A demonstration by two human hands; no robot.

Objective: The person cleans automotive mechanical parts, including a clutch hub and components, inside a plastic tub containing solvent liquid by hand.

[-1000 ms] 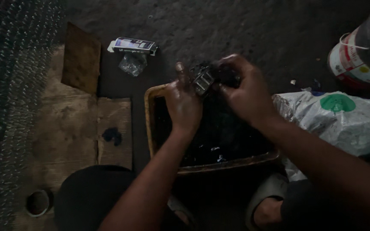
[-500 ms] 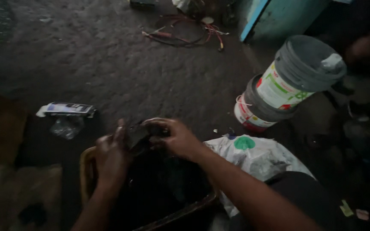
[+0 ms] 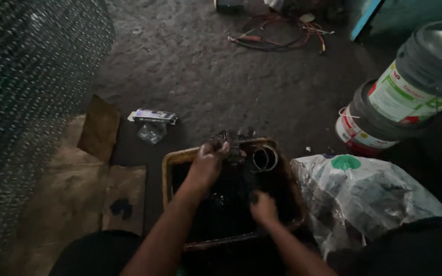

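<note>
Since the earlier frame, the right hand (image 3: pixel 263 208) has released the dark metal part (image 3: pixel 229 143) and dropped into the tray (image 3: pixel 169 174); the two hands, previously together, are now apart. The right hand sits low in the tray's dark liquid, fingers curled; whether it grips anything cannot be determined. The left hand (image 3: pixel 204 166) is clamped on the dark metal part, holding it over the tray's far rim at 12 o'clock from the right hand. A wire ring (image 3: pixel 265 158) lies in the tray's far right corner. A crumpled plastic bag (image 3: pixel 369 199) lies at 3 o'clock from the tray, cardboard (image 3: pixel 78 184) at 9 o'clock. A small box (image 3: pixel 153 116) lies on the floor at 11 o'clock. Stacked buckets (image 3: pixel 400 102) stand at 2 o'clock, loose wires (image 3: pixel 277 36) beyond at 12 o'clock.
</note>
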